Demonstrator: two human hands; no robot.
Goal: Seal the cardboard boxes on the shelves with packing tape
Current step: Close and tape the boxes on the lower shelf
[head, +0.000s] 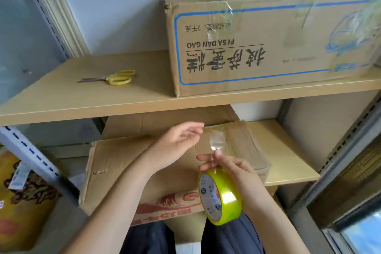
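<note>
Lower shelf's brown cardboard box [127, 163]: right hand [237, 173] grips yellow-green tape roll [220, 196]; left hand [175, 144], fingers loosely extended, pinches clear strip [214, 140].

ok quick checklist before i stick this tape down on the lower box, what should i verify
1. Roll held firmly: right hand grips the yellow tape roll: ok.
2. Free end under control: left hand holds the pulled tape strip at its end: ok.
3. Strip flat, no wrinkles: clear film glares: cannot tell.
4. Flaps closed flat: lower cardboard box looks shut under the strip, seam hidden by hands: cannot tell.
5. Scissors within reach: yellow-handled scissors lie on the upper shelf: ok.
</note>
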